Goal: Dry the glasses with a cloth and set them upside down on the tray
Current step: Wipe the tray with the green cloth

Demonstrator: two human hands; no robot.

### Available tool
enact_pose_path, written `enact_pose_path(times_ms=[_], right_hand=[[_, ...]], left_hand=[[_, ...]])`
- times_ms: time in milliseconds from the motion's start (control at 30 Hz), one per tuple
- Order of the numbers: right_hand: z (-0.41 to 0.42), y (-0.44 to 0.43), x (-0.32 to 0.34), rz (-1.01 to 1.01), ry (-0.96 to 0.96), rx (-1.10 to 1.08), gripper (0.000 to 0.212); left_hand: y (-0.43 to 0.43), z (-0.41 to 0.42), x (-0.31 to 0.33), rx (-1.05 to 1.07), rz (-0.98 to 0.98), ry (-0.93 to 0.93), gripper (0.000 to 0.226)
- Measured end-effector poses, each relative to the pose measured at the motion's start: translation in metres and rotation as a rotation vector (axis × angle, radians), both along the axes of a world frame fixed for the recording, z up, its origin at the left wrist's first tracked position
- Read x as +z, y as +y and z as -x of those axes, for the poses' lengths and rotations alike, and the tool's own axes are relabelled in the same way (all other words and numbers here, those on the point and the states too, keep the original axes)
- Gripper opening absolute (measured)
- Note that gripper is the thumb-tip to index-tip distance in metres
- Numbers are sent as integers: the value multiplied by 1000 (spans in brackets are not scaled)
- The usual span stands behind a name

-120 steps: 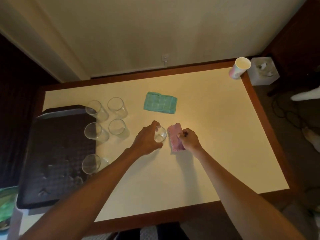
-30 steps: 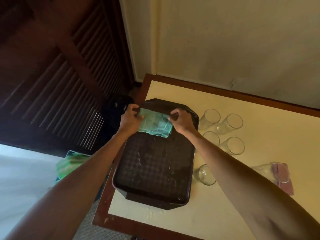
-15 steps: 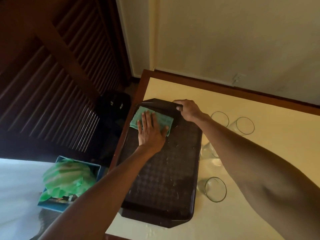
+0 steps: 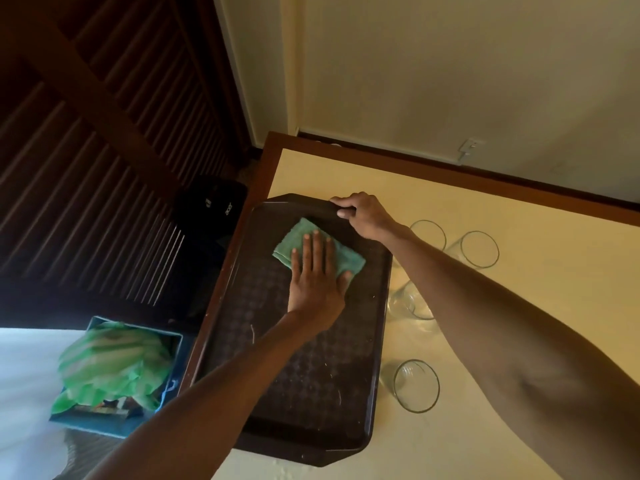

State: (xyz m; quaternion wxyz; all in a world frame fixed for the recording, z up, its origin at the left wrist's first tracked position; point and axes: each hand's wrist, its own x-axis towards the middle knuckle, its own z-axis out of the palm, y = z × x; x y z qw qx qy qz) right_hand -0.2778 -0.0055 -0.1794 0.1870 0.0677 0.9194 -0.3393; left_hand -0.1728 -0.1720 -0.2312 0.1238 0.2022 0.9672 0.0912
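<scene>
Head | left hand (image 4: 313,282) flat, pressing cloth (image 4: 298,237) on tray (image 4: 311,393) — wiping it dry, I judge | right hand (image 4: 363,216) grips its rim to steady it | glasses (image 4: 415,386) upright alongside

You count one tray (image 4: 311,393), one green cloth (image 4: 294,237) and one table (image 4: 536,220). Four glasses show: far glass (image 4: 429,232), second far glass (image 4: 479,249), middle glass (image 4: 407,303), near glass (image 4: 415,386). A forearm hides part of this group. Two hands show: left hand (image 4: 317,282), right hand (image 4: 363,216). One blue box (image 4: 114,368) shows.

Bare forearms; bare left hand (image 4: 313,275), right hand (image 4: 363,216).
</scene>
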Motion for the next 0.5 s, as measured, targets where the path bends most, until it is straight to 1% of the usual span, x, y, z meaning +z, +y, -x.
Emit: enact_pose_path(times_ms=[67,133,167,267,400,433,500], right_hand=[[-1,1,0,5,6,13,40],[-1,0,1,10,14,17,39],[-1,1,1,15,16,14,39],[-1,2,2,25,13,8,40],[0,2,0,39,8,7,40],[1,4,1,46,-2,5,40],[3,7,3,50,-27,12,39]], left_hand=[[-26,-9,1,-164,-4,-4,72],[-55,-1,1,-221,-6,-8,69],[-66,8,1,-193,-5,6,67],[-75,42,3,-16,1,37,67],[-29,51,5,226,-16,-14,70],[-13,46,6,262,-31,-24,70],[14,28,6,231,-54,-19,71]])
